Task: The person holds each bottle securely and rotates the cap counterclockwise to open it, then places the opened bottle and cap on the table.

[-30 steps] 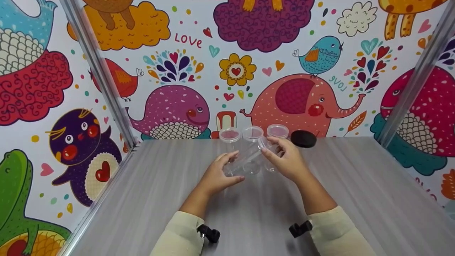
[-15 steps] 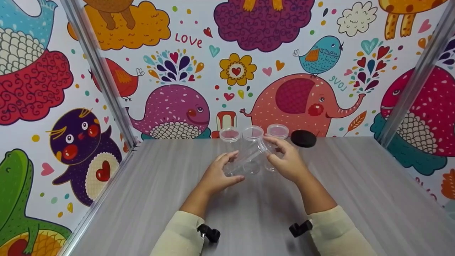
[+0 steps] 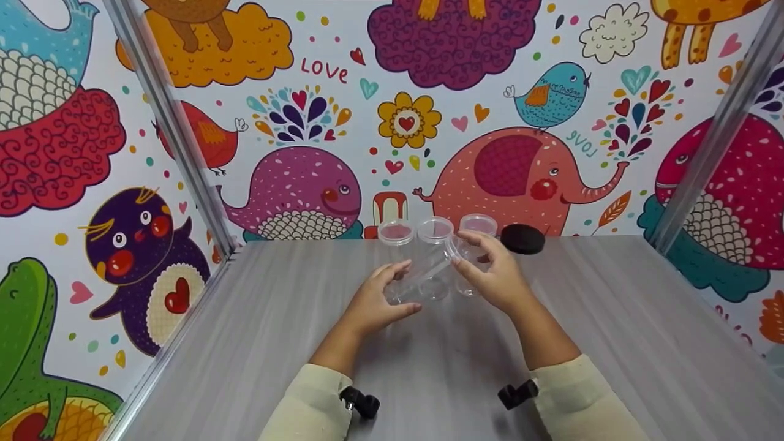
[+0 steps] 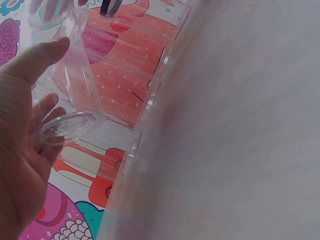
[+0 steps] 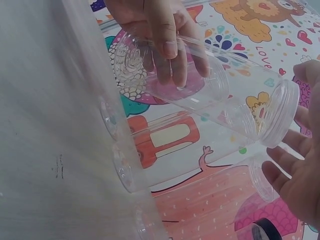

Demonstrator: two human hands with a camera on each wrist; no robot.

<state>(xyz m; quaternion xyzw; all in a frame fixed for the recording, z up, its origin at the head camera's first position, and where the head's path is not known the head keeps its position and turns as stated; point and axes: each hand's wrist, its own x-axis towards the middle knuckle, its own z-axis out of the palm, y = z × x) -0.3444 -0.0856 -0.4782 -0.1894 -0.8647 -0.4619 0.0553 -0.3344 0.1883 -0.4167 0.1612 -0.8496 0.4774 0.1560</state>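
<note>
A clear plastic jar [image 3: 427,274] is held tilted in mid-view, its base toward the left hand and its mouth up to the right. My left hand [image 3: 375,300] grips it near the base; in the right wrist view the left thumb [image 5: 169,42] lies on the near side, with fingers behind. At the mouth, my right hand [image 3: 497,275] has thumb and fingers spread around the rim [image 5: 285,112]. Behind stand three similar upright jars: a left one [image 3: 396,233], a middle one [image 3: 435,228] and a right one [image 3: 478,226], partly covered by the right hand.
A black lid [image 3: 522,239] tops another clear jar at the right end of the row. Beneath everything is a grey wood-grain table [image 3: 294,306]. Patterned panels with cartoon animals rise at the back and sides, joined by a left metal post [image 3: 177,135] and a right one [image 3: 704,141].
The right thumb shifted away from the jar's rim half a second ago and is now back against it. The left hand and the held jar stay nearly where they were.
</note>
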